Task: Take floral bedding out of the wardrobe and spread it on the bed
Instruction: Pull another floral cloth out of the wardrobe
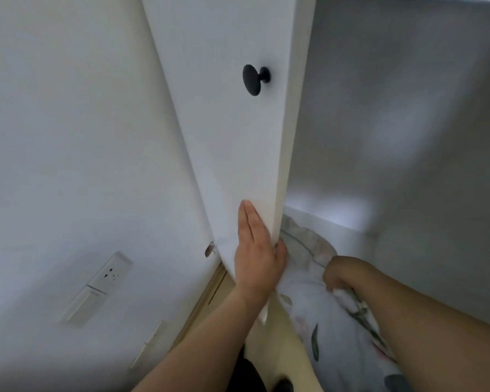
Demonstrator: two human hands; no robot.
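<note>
While white wardrobe door stands open at centre, smooth flat panel fills view; pale wardrobe interior lies right, far. Floral bedding, soft, crumpled, white with leaf print, sits low inside wardrobe, near right. Left hand clamped on door edge, fingers flat, thumb wrapped behind. Right hand bunched closed on bedding. Round black knob, matte. Risk: fabric may snag on door edge and drag to floor.
</note>
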